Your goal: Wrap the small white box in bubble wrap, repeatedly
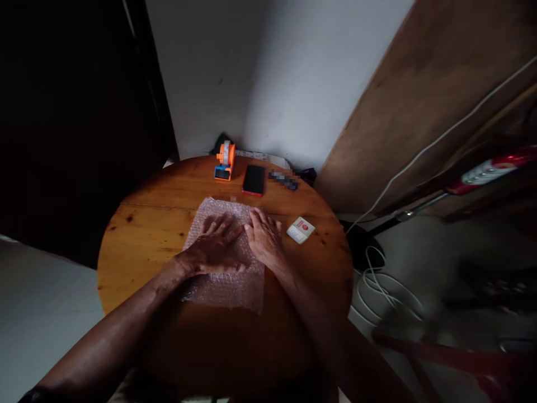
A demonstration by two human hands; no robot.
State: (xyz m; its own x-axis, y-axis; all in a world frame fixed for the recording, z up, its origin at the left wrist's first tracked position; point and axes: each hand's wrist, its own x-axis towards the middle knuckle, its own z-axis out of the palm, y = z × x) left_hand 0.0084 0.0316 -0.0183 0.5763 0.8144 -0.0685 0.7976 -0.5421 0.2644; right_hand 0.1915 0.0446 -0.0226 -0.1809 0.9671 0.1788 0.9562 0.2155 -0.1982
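A sheet of clear bubble wrap (235, 291) lies flat on the round wooden table (138, 240). My left hand (213, 246) rests palm down across its middle, fingers spread. Over the sheet's right edge lies my right hand (265, 238), also palm down with its fingers stretched forward. Neither hand is wrapped round anything. Just right of my right hand is a small white card or flat packet (301, 230) with red and grey printing.
Along the table's far side are an orange and blue tape dispenser (225, 159), a phone (254, 179) with a red edge and a dark, pixelated object (284, 179). A white wall (251, 73) stands behind. Coiled pale cable (390, 291) lies on the floor at right.
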